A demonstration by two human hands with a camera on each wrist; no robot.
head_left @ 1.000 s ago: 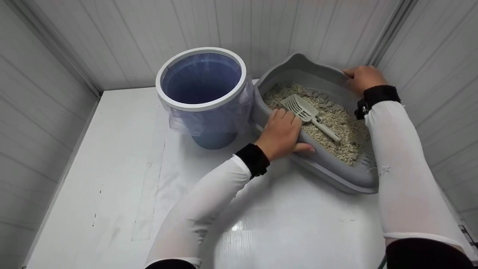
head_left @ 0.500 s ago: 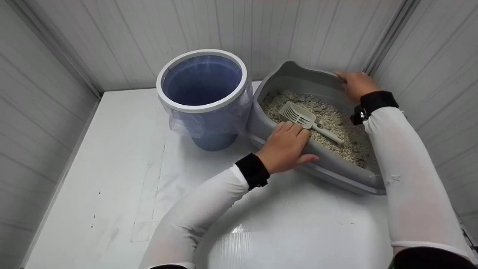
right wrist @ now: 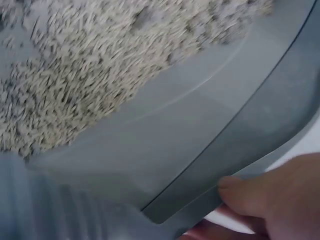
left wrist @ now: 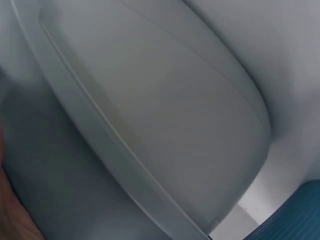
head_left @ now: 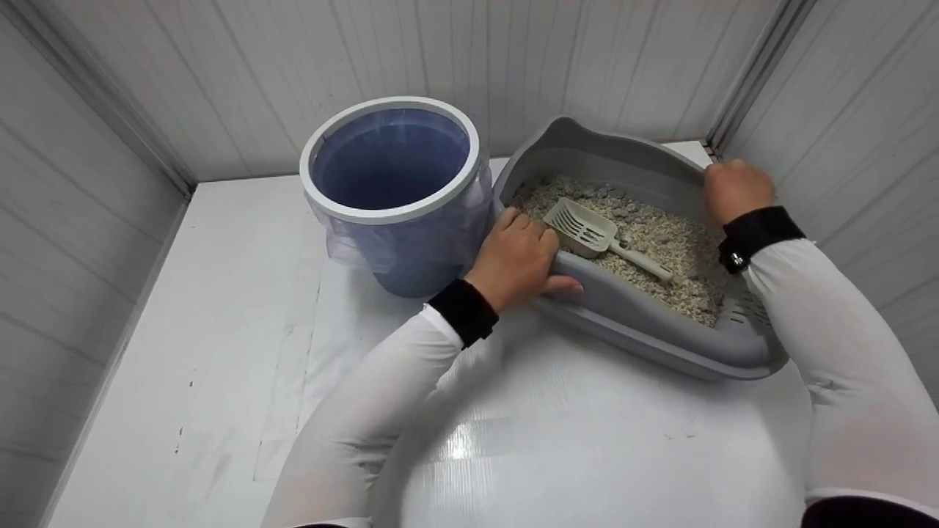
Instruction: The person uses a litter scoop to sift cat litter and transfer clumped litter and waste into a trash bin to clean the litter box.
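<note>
Left hand (head_left: pixel 517 257) curled over the near left rim of the grey litter tray (head_left: pixel 645 323), fingers hooked inside the wall, thumb pressed along the outside; grip closed on the rim. Right hand (head_left: pixel 736 189) clamped on the far right rim of the same tray, fingers folded over the edge; in the right wrist view, thumb (right wrist: pixel 250 195) lying on the rim with the litter (right wrist: pixel 100 80) spread above it. Tray resting on the white bench (head_left: pixel 572 440), tight against the right wall (head_left: pixel 843 110), its left end touching the bagged bin (head_left: pixel 396 191). Pale pellet litter filling the tray floor, with a cream slotted scoop (head_left: pixel 598 236) lying on top, head toward the left hand, handle pointing toward the right end. Round bin with a white ring at the top and a bluish liner draped over the sides, standing upright on the bench just left of the tray. Left wrist view filled by the tray's grey outer wall (left wrist: pixel 165 125), blurred. White sleeves and black wristbands on both arms
</note>
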